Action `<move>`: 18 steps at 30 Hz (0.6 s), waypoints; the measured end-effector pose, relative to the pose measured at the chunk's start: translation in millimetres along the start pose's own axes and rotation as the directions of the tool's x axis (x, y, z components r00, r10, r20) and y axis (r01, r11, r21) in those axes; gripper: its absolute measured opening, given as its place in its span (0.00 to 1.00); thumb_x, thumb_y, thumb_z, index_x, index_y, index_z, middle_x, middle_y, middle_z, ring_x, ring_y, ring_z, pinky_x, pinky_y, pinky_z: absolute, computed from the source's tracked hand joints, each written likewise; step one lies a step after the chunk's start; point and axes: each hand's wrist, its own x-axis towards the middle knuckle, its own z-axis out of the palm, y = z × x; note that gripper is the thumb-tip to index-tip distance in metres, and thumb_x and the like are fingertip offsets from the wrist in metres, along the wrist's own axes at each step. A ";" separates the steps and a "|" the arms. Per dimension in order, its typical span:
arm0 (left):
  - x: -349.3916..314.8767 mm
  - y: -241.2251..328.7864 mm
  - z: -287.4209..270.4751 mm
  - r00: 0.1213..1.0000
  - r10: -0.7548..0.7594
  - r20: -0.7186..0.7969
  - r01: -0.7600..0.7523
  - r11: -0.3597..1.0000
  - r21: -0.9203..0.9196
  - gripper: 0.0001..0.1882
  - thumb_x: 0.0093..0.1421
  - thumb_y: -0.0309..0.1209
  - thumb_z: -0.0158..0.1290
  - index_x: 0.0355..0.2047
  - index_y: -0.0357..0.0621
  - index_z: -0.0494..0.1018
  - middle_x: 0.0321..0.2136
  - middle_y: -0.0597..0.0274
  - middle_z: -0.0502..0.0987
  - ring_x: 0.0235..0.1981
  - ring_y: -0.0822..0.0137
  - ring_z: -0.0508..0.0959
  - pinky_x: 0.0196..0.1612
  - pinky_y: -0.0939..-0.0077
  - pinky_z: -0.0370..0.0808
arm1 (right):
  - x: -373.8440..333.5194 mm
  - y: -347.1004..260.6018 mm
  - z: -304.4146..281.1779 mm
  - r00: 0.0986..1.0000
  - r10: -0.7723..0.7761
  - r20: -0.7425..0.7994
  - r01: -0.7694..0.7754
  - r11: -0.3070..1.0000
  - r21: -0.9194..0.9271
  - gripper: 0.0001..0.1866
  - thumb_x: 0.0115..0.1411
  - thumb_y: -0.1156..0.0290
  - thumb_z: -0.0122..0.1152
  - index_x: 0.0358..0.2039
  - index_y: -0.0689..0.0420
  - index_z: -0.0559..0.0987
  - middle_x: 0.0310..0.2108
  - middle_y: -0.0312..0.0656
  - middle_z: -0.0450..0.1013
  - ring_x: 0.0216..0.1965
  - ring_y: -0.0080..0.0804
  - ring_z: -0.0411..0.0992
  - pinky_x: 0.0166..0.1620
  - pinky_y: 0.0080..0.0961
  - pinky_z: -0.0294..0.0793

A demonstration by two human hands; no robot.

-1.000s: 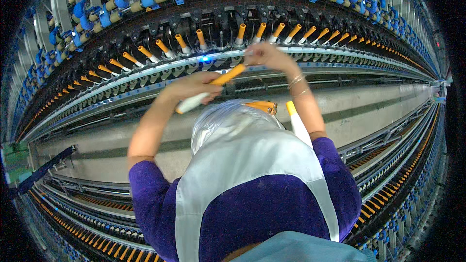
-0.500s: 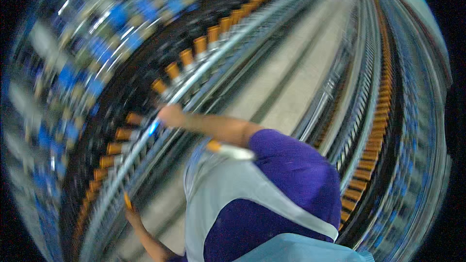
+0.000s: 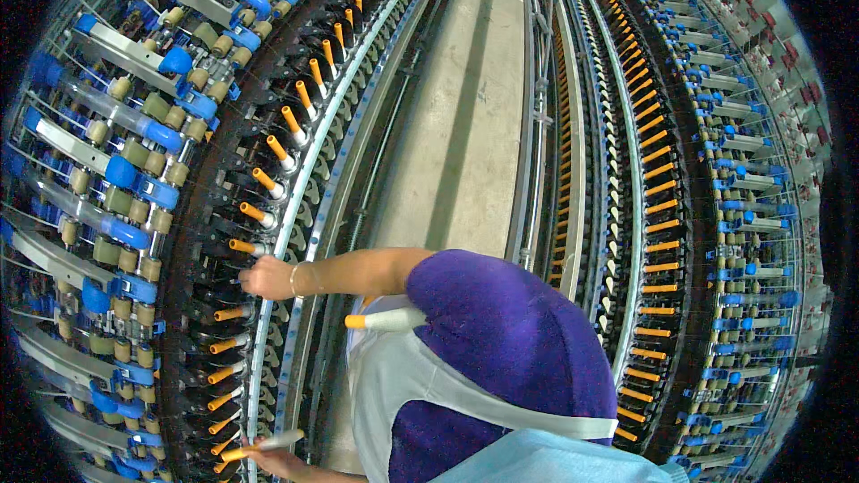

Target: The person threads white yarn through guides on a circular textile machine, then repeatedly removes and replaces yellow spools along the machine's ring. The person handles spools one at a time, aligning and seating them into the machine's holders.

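Observation:
My right hand [image 3: 267, 278] reaches across the pale rail [image 3: 284, 224] of the spinning frame on the left, its fingers closed among the row of spindles. Whatever they hold is hidden by the hand. Just beyond it stands an orange bobbin [image 3: 243, 247] in the row; nearer me is another orange bobbin [image 3: 231, 313]. Low on the left, my left hand [image 3: 272, 460] is closed on a bobbin [image 3: 284, 439] with an orange tube end and pale yarn, held over the rail. A yarn-wound bobbin [image 3: 394, 319] sticks out at the top of my light grey apron [image 3: 380, 389].
Rollers and blue-ended arms [image 3: 125, 170] rise behind the spindle row on the left. A narrow aisle floor [image 3: 474, 98] runs away from me. Across it stands a second frame with orange bobbins [image 3: 660, 246] and a long metal rail [image 3: 573, 250].
The view has turned and sharpened, with the aisle now more upright. My right hand has moved from the rail to among the spindles. The left hand's bobbin now shows its pale yarn.

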 end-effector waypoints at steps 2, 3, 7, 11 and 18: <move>-27.9 15.9 65.2 0.942 0.249 0.224 -0.271 0.959 0.077 0.33 0.63 0.54 0.37 0.56 0.38 0.61 0.33 0.59 0.66 0.29 0.66 0.67 0.36 0.73 0.68 | 0.5 -4.5 -46.9 0.922 -0.069 -0.380 0.136 0.979 0.154 0.04 0.41 0.76 0.58 0.17 0.58 0.71 0.32 0.40 0.69 0.31 0.35 0.70 0.31 0.30 0.73; -30.6 25.0 105.2 0.952 0.102 0.290 -0.181 0.948 0.261 0.35 0.63 0.55 0.38 0.58 0.37 0.59 0.40 0.56 0.69 0.37 0.63 0.71 0.41 0.71 0.70 | 0.7 -7.2 -70.3 0.882 0.168 -0.440 -0.022 0.948 0.318 0.05 0.43 0.78 0.57 0.16 0.59 0.69 0.32 0.42 0.68 0.31 0.37 0.69 0.32 0.29 0.72; -46.3 53.9 267.9 0.770 0.276 0.575 -0.505 0.815 0.285 0.21 0.66 0.32 0.40 0.56 0.36 0.62 0.54 0.51 0.67 0.55 0.63 0.67 0.55 0.74 0.62 | 8.3 23.8 -131.4 0.913 0.397 -0.093 -0.047 0.330 0.943 0.04 0.51 0.77 0.54 0.21 0.60 0.70 0.36 0.43 0.73 0.28 0.33 0.73 0.30 0.28 0.73; -14.9 133.2 328.0 0.761 0.445 0.471 -0.458 0.884 -0.095 0.24 0.66 0.40 0.41 0.57 0.39 0.63 0.51 0.54 0.70 0.47 0.66 0.71 0.51 0.72 0.66 | -17.5 52.4 -104.2 0.917 0.321 0.239 -0.384 0.873 0.301 0.13 0.53 0.63 0.57 0.34 0.59 0.75 0.26 0.46 0.75 0.25 0.43 0.75 0.29 0.36 0.75; 5.9 102.6 348.9 0.863 0.496 0.092 -0.490 0.868 -0.084 0.26 0.58 0.24 0.51 0.58 0.40 0.61 0.38 0.59 0.77 0.38 0.69 0.76 0.41 0.76 0.71 | -51.6 68.3 -141.2 0.876 -0.202 0.438 -0.225 0.632 0.741 0.10 0.56 0.65 0.60 0.32 0.60 0.80 0.22 0.33 0.72 0.22 0.19 0.65 0.26 0.21 0.66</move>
